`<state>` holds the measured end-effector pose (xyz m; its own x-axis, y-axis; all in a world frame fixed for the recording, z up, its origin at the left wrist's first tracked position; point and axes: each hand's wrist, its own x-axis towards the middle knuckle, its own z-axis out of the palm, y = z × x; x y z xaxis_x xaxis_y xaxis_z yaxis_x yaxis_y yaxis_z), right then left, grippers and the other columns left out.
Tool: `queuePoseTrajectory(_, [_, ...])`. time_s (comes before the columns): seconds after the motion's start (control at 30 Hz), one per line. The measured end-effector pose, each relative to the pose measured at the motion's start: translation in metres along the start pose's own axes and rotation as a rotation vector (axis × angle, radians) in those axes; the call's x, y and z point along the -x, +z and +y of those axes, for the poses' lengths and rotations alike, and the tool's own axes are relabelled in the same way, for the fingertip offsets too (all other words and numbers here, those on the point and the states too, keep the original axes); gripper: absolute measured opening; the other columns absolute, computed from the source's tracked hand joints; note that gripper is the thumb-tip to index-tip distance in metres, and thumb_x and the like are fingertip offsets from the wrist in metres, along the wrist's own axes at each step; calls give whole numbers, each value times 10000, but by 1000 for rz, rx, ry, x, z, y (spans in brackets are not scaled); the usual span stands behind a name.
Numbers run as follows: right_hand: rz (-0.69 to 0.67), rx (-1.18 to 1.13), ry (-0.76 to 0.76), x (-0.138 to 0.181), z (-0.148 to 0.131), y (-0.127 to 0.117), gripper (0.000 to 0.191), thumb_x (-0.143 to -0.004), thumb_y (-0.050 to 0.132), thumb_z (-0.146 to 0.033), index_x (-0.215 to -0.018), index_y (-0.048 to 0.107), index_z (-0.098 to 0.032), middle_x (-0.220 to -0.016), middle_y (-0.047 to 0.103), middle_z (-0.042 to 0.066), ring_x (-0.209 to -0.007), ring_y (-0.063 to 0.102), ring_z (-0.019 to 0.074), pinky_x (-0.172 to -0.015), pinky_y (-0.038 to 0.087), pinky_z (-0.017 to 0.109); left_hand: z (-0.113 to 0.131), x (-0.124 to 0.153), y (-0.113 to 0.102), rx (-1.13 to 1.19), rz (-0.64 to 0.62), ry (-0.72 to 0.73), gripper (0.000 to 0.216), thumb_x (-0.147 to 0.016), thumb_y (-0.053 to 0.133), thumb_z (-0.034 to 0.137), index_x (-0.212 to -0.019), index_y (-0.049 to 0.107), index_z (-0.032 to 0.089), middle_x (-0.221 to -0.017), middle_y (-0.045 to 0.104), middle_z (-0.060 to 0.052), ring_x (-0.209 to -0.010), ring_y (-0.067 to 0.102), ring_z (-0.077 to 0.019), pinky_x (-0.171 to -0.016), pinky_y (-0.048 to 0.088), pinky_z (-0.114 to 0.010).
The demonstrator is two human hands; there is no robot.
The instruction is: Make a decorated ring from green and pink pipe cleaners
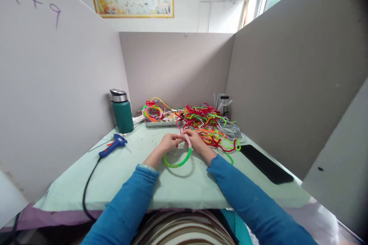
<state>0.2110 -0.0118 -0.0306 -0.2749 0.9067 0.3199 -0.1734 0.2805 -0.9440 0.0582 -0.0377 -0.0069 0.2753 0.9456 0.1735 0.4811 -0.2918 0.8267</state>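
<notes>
Between my hands is a ring wrapped in fuzzy pipe cleaner point(177, 165), bright green along its lower part and pale pink at the upper right. My left hand point(170, 142) pinches at the top of the ring, its fingertips close to those of the other hand. My right hand point(195, 141) is closed on the pale pink part. A pink pipe cleaner strand point(178, 124) rises from between the fingertips. The ring hangs just over the pale green table cover point(195, 191), casting a shadow. Exactly what the fingertips press on is partly hidden.
A blue glue gun point(113, 146) with a black cord lies left, before a green bottle point(122, 115). At the back are a metal tray point(161, 124) with finished rings and a heap of colourful pipe cleaners point(201, 118). A black phone-like slab point(266, 164) lies right. Grey partitions surround the table.
</notes>
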Motion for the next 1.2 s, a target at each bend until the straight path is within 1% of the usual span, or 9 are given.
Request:
queuePoseTrajectory(0.13, [-11,12,-1,0,1,-1,342,-603,708,-451,-685,559,-154,-530,472,-52,-474,384,71,-465,291,210,-1,-1,0,-7,8,-19,394,-700,570,445,-854,712,112,-505,492,27,-443,337,-66,-461,244,-212])
queuePoseTrajectory(0.4, [-35,3,24,3,-3,-1,318,-615,707,-427,-729,588,-154,-537,468,-45,-475,385,72,-453,292,207,-1,-1,-3,34,10,-48,433,-679,574,527,-748,676,113,-493,482,26,-426,323,-58,-432,214,-207])
queuePoseTrajectory(0.5, [-77,4,29,4,-4,-2,315,-635,689,-426,-767,607,-152,-542,479,-39,-478,390,73,-450,292,207,0,0,-4,58,14,-66,446,-662,583,549,-720,660,114,-491,471,32,-410,299,-48,-421,201,-208])
queuePoseTrajectory(0.63, [-114,1,31,4,-5,-3,313,-655,669,-431,-774,622,-145,-529,477,-39,-477,392,75,-448,287,209,-2,-1,-6,80,-15,-97,450,-649,593,554,-739,650,116,-496,465,40,-384,279,-40,-404,187,-211])
queuePoseTrajectory(0.8, [-93,2,25,4,-5,-2,297,-635,692,-408,-751,616,-146,-538,492,-39,-478,396,73,-449,282,207,-3,-1,-6,76,-37,-57,417,-666,588,527,-695,637,114,-481,443,41,-392,273,-40,-408,178,-211])
queuePoseTrajectory(0.93, [-73,17,19,4,-7,-1,307,-631,689,-427,-730,590,-153,-531,488,-44,-475,398,75,-443,277,204,-4,0,-6,74,-42,-42,414,-666,590,516,-723,647,110,-512,468,30,-418,290,-44,-421,190,-209])
queuePoseTrajectory(1.07, [-58,85,-17,4,-8,0,296,-621,700,-415,-708,581,-158,-536,491,-43,-481,400,78,-447,289,203,-4,0,-6,58,-60,-20,412,-660,601,509,-725,648,105,-527,486,22,-428,314,-48,-430,210,-208])
queuePoseTrajectory(1.2, [-48,89,-26,4,-6,1,256,-624,686,-388,-686,581,-162,-529,489,-41,-477,395,79,-456,304,206,-2,1,-5,47,-60,-13,517,-686,545,596,-782,662,102,-542,494,19,-405,317,-48,-415,211,-214])
